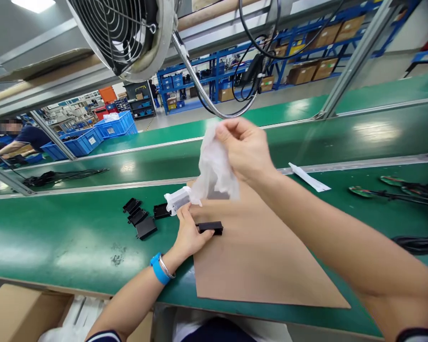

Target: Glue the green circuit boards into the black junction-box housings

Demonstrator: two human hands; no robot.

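My right hand (pixel 248 147) is raised over the bench, thumb and fingers pinched on a thin, crumpled white wrapping sheet (pixel 216 166) that hangs down. Below it, my left hand (pixel 189 236) lies with thumb and fingers spread apart. Its fingertips touch a white-wrapped piece (pixel 178 199), while the thumb rests against a small black plastic case (pixel 211 228). That case lies on a brown cardboard sheet (pixel 260 266). Left of the hand are several black plastic housings (pixel 146 228), one of them an open shell (pixel 161 210) partly behind the wrapped piece.
A fan (pixel 124 33) and a flexible metal conduit (pixel 199 85) hang overhead. White strip (pixel 308 177) and cables (pixel 421 244) lie to the right. Across the green bench (pixel 92 237) stand blue bins (pixel 74 142), near another person (pixel 24 135). An open carton (pixel 24 308) sits below, front left.
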